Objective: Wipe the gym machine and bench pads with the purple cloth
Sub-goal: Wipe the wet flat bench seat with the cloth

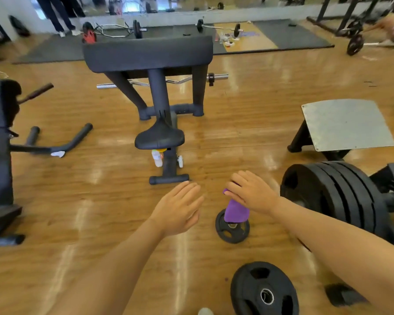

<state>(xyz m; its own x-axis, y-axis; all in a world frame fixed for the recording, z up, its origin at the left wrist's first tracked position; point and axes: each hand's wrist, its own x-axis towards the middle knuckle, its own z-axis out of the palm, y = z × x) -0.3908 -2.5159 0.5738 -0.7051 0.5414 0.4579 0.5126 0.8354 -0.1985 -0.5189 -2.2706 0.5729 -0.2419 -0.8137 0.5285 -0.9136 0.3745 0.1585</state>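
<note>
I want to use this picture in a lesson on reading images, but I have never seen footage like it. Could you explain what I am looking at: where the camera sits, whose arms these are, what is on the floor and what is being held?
There is no robot here. The single picture comes from a wide-angle camera worn on a person's head, looking forward and down, so the two bare arms reaching in from the bottom are the wearer's own.

The right hand holds a purple cloth, which hangs down from it. The left hand is open and holds nothing.

Ahead stands a black gym machine with a wide upper pad and a small seat pad. On the wooden floor lie a small weight plate beneath the cloth, a larger weight plate nearer the camera, and a stack of big plates at the right.
</note>
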